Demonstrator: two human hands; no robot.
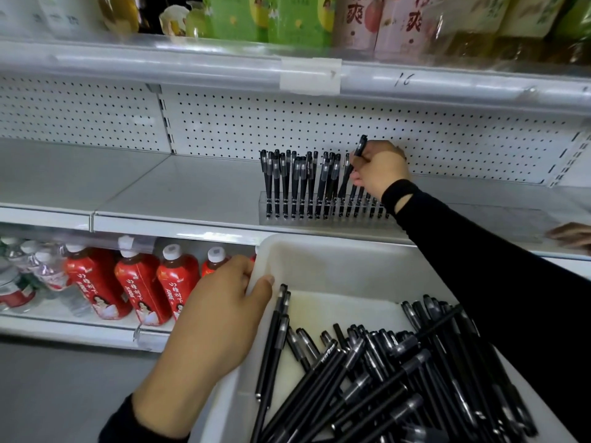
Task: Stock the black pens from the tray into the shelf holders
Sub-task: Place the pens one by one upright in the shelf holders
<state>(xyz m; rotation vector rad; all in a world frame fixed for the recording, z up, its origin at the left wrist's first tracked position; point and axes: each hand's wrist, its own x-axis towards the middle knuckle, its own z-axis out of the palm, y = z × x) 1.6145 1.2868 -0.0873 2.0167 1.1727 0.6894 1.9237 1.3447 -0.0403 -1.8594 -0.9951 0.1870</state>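
Right hand [380,174] pinches one slim black capped pen [360,150], tilted, above clear acrylic shelf holder [265,215]; tip possibly in a slot. Left hand [224,311] grips white plastic tray [319,251] rim; loose black pens [367,378] inside

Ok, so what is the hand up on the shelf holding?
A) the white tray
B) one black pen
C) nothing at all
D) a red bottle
B: the right hand pinches a single black pen, tilted, above the clear pen holder on the shelf, while the left hand is the one that grips the white tray by its rim.
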